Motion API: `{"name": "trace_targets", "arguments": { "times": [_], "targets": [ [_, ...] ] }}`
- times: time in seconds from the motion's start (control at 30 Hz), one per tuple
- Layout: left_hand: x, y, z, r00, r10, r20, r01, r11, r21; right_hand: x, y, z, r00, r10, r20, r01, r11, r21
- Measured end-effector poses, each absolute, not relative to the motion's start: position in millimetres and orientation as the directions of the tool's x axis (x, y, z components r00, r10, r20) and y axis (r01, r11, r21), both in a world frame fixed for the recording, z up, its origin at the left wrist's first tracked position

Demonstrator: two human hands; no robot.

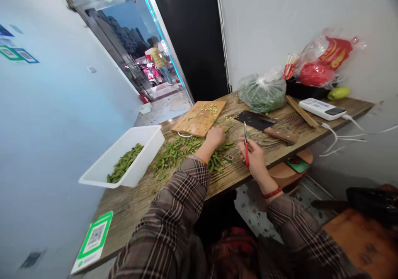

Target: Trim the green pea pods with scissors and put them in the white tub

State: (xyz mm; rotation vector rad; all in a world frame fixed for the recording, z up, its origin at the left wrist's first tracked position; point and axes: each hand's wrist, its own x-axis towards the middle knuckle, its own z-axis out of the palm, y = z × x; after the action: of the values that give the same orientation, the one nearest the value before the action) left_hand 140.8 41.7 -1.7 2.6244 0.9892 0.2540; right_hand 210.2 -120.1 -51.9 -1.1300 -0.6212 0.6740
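My right hand (253, 156) grips red-handled scissors (246, 148), their metal blades pointing up and away from me. My left hand (215, 137) reaches over the green pods (177, 152) spread on the wooden table, just below the cutting board's near right corner. Its fingers are curled near a pod, and what they hold, if anything, is too small to tell. Chopped green bits lie on the wooden cutting board (195, 119). More pods (126, 163) are inside the white plastic tub (141, 167) at the left.
A cleaver (256, 120) lies beyond my right hand. Behind it sits a tied bag of greens (264, 92). Further right are a wooden strip (301, 111), a white device with cables (321, 108) and a black container (304, 90). A person (160, 61) stands outside the doorway.
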Motion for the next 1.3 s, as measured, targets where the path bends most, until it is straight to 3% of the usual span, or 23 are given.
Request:
{"name": "trace_targets", "arguments": {
  "times": [0.23,0.43,0.5,0.57,0.63,0.7,0.8,0.97,1.1,1.3],
  "targets": [
    [161.3,38.7,-8.2,0.773,0.634,0.02,0.626,-0.768,0.136,211.8,-117.3,-53.4,0.638,0.764,0.101,-0.158,0.257,-0.953],
    [117.9,30.7,9.2,0.823,0.568,-0.018,0.567,-0.818,0.096,212.2,-115.6,-56.6,0.632,0.765,0.124,-0.146,0.275,-0.95],
    [92.7,29.6,16.0,0.817,0.576,0.015,0.562,-0.803,0.196,212.1,-115.9,-58.3,0.623,0.772,0.126,-0.143,0.271,-0.952],
    [67.5,26.7,20.8,0.779,0.624,0.065,0.52,-0.7,0.49,212.1,-116.4,-60.4,0.606,0.783,0.139,-0.128,0.268,-0.955],
    [46.0,20.3,22.7,0.725,0.687,0.051,0.393,-0.473,0.788,212.5,-117.0,-63.1,0.584,0.793,0.171,-0.084,0.268,-0.96],
    [30.5,10.6,21.9,0.685,0.729,-0.005,0.257,-0.235,0.937,213.0,-117.5,-66.2,0.557,0.801,0.218,-0.01,0.269,-0.963],
    [19.1,-6.4,18.2,0.632,0.774,-0.049,0.091,-0.012,0.996,211.5,-119.0,-68.5,0.488,0.813,0.318,0.196,0.253,-0.947],
    [16.5,-25.7,16.0,0.63,0.772,-0.082,-0.02,0.121,0.992,195.6,-124.3,-60.4,0.253,0.838,0.484,0.596,0.26,-0.76],
    [14.0,-27.9,13.5,0.642,0.767,-0.007,-0.024,0.03,0.999,178.9,-123.0,-50.9,0.118,0.845,0.522,0.671,0.32,-0.669],
    [5.8,-24.8,1.9,0.684,0.722,0.105,-0.027,-0.119,0.993,164.3,-119.4,-49.0,0.114,0.857,0.503,0.649,0.319,-0.691]
  ]
}}
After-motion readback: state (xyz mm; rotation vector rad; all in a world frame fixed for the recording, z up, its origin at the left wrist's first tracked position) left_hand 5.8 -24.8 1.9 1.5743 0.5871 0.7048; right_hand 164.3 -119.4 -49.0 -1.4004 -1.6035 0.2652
